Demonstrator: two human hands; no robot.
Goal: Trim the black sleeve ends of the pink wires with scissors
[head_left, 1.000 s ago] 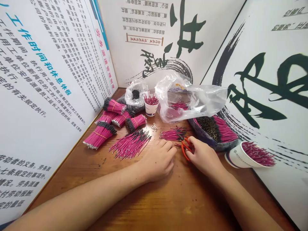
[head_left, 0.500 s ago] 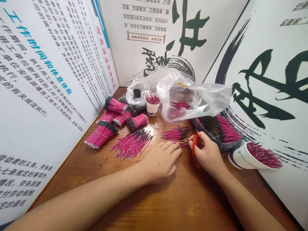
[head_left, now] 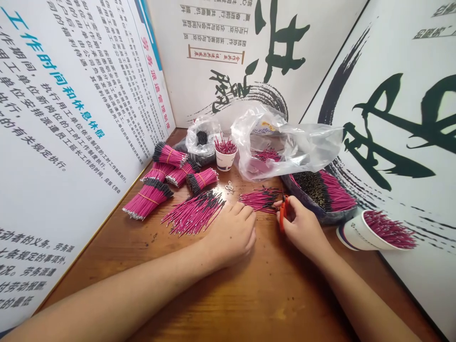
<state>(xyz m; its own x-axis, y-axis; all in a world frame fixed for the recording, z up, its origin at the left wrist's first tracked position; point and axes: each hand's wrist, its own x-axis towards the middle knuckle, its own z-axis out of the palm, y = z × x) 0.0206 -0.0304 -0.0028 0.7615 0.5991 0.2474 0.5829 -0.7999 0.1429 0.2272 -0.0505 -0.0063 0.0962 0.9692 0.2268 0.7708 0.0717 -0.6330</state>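
My right hand (head_left: 301, 228) grips a pair of orange-handled scissors (head_left: 282, 213), whose blades are hidden by the fingers. It is right next to a loose bunch of pink wires with black ends (head_left: 260, 199). My left hand (head_left: 231, 232) rests flat on the wooden table (head_left: 228, 294), holding nothing. Its fingertips are just beside a larger loose spread of pink wires (head_left: 194, 213). Several rubber-banded wire bundles (head_left: 147, 199) lie further left.
A paper cup of wires (head_left: 225, 159) stands by a clear plastic bag (head_left: 285, 147). A dark tray of wires (head_left: 317, 202) lies to the right, and a tipped cup of wires (head_left: 377, 230) lies beyond it. Printed boards (head_left: 71, 95) wall the table's left and far sides.
The scissors have turned from lying spread low in my right hand to standing upright and narrow. My left hand has drawn slightly left, and the view has shifted a little.
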